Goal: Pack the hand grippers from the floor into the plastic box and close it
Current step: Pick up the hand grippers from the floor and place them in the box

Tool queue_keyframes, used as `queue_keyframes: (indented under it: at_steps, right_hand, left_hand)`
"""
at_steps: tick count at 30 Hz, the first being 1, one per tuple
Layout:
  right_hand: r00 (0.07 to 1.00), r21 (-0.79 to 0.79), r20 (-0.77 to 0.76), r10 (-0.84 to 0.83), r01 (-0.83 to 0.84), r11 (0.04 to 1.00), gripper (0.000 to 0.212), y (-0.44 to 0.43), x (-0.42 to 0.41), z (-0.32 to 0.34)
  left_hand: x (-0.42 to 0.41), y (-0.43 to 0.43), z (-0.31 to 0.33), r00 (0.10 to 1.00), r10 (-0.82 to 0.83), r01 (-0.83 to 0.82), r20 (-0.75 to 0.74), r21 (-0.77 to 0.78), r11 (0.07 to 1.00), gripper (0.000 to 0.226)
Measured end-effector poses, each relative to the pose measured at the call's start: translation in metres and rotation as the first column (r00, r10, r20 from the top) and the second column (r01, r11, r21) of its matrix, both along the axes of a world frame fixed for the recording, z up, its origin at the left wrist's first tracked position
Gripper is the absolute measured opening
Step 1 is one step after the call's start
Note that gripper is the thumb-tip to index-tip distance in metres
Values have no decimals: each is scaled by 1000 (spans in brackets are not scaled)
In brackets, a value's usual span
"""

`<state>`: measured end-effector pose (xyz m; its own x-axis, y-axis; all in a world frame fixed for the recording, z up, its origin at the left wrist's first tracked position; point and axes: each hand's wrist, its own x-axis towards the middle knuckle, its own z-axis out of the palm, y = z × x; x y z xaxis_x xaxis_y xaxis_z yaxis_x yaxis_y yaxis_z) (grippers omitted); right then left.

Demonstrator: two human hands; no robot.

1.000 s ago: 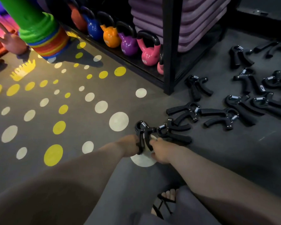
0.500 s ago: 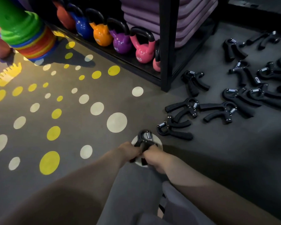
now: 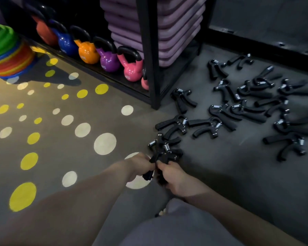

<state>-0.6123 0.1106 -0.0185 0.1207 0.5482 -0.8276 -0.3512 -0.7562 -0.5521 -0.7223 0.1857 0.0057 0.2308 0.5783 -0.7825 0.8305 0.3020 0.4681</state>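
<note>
Several black hand grippers with metal springs lie scattered on the grey floor (image 3: 238, 174) at the right, the nearest pair (image 3: 188, 124) just beyond my hands. A bunch of hand grippers (image 3: 163, 152) is held low over the floor between both hands. My left hand (image 3: 139, 166) grips its handles from the left. My right hand (image 3: 172, 174) grips handles from the right. How many grippers are in the bunch I cannot tell. No plastic box is in view.
A black metal rack (image 3: 153, 82) stands behind, with coloured kettlebells (image 3: 131, 68) and stacked purple mats (image 3: 176, 32). A stack of coloured discs (image 3: 5, 55) stands at the far left. My knee in grey cloth (image 3: 176, 228) fills the bottom.
Both hands have moved right and forward with the gripper they held, to the one that lay on the floor beside it. That one is now part of the bunch.
</note>
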Motion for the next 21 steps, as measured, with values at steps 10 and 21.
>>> queue_keyframes:
  at_steps: [10, 21]
  right_hand:
    - [818, 94, 541, 195, -290, 952, 30, -44, 228, 137]
    - [692, 44, 626, 358, -491, 870, 29, -185, 399, 266]
  left_hand:
    - [198, -17, 114, 864, -283, 285, 417, 60, 957, 14]
    - [374, -88, 222, 654, -621, 574, 431, 252, 779, 14]
